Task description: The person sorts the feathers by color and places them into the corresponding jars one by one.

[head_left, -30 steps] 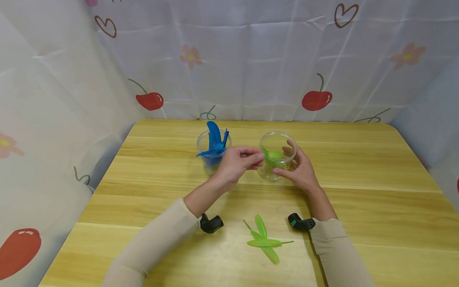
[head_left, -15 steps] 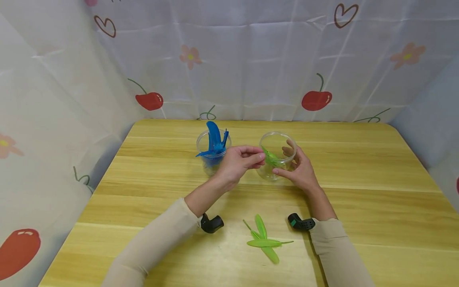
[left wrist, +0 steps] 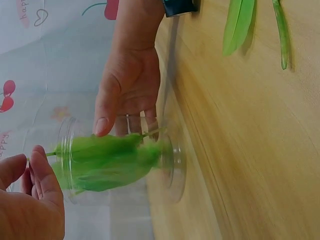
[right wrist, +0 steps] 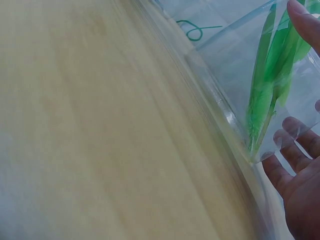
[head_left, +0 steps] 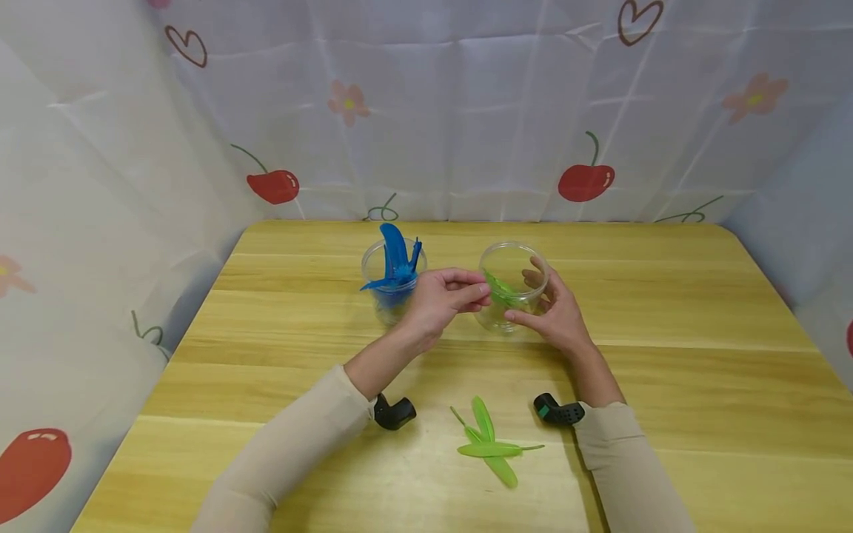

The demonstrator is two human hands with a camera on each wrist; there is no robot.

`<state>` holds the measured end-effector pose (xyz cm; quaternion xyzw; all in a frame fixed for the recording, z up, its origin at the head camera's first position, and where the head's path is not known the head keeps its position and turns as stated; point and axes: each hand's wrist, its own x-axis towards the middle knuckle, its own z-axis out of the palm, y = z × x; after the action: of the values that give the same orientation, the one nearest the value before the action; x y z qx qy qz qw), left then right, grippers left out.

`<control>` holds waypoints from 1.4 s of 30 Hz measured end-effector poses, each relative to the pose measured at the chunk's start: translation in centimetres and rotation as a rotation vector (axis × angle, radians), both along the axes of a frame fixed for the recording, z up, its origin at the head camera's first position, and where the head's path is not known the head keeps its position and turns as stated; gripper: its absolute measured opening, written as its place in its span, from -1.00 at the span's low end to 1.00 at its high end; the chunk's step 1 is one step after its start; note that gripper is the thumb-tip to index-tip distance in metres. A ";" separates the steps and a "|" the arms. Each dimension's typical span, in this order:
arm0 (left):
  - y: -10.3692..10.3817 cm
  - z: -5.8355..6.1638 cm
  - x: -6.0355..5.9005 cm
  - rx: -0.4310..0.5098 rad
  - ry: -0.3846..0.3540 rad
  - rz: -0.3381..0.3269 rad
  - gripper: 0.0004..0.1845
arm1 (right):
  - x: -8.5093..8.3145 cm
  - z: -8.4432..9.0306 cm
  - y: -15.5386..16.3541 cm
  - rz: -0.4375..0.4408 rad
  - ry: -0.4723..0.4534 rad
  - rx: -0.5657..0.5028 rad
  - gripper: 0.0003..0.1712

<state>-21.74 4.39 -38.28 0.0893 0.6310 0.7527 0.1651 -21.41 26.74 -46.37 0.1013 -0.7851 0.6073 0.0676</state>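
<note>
Left grip is pinching a green feather slanting into the jar; right grip is cupping the jar.

A wooden table bears two clear cups (one blue-filled) and loose green feathers.

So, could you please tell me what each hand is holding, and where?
Left hand pinches a green feather by its quill tip at the rim; right hand cups the clear jar's side.
</note>
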 end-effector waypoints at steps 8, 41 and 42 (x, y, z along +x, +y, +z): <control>-0.8 -0.2 0.3 -0.034 -0.010 -0.044 -0.81 | 1.4 2.4 -0.9 0.009 0.003 -0.010 0.08; -2.9 -3.7 1.4 -0.510 0.048 -0.581 -0.87 | 0.4 0.7 -0.3 0.009 0.001 -0.014 0.11; -2.9 -3.8 1.5 -0.520 0.054 -0.586 -0.88 | 0.6 1.0 -0.4 0.010 0.000 -0.013 0.10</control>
<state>-20.27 1.48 -42.03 0.2408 0.7526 0.4859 0.3736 -20.80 26.31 -45.33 0.1049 -0.7807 0.6127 0.0650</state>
